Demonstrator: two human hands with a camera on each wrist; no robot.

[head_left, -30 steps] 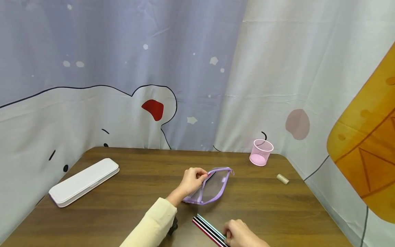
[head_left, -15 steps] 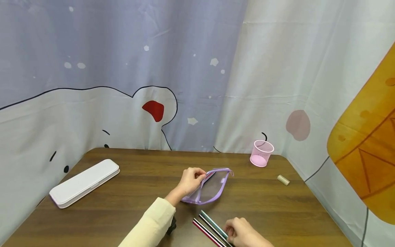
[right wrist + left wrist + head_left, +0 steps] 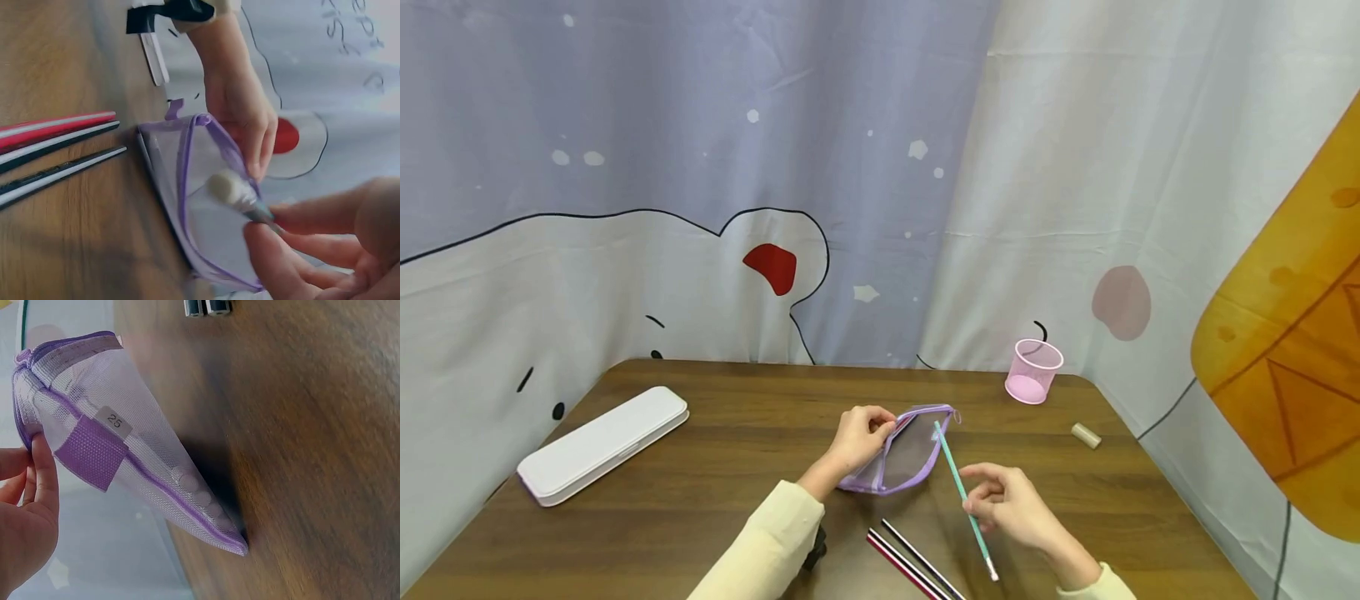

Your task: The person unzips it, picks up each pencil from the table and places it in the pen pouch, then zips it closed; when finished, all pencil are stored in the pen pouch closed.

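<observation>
My left hand (image 3: 859, 440) pinches the rim of a purple-edged mesh pencil pouch (image 3: 914, 485), keeping its mouth apart. Some dark, slim item shows inside the pouch in the head view. A tag reading 25 (image 3: 114, 420) is on the pouch's side in the left wrist view. Between thumb and fingers, my right hand (image 3: 1018, 510) holds a teal pencil (image 3: 953, 471), tilted above the table just right of the pouch. Its eraser (image 3: 229, 189) points toward the right wrist camera. Below the pouch lie striped pencils (image 3: 901, 553), one red and others black with white.
A long white case (image 3: 604, 442) lies at the left of the wooden table (image 3: 737, 400). A pink mesh cup (image 3: 1030, 388) stands at the back right, with a small pale cylinder (image 3: 1086, 435) nearer. Curtains hang behind and to the right.
My right hand has picked the teal pencil up from beside the other pencils and carried it forward to the pouch. The left hand stays at the pouch rim.
</observation>
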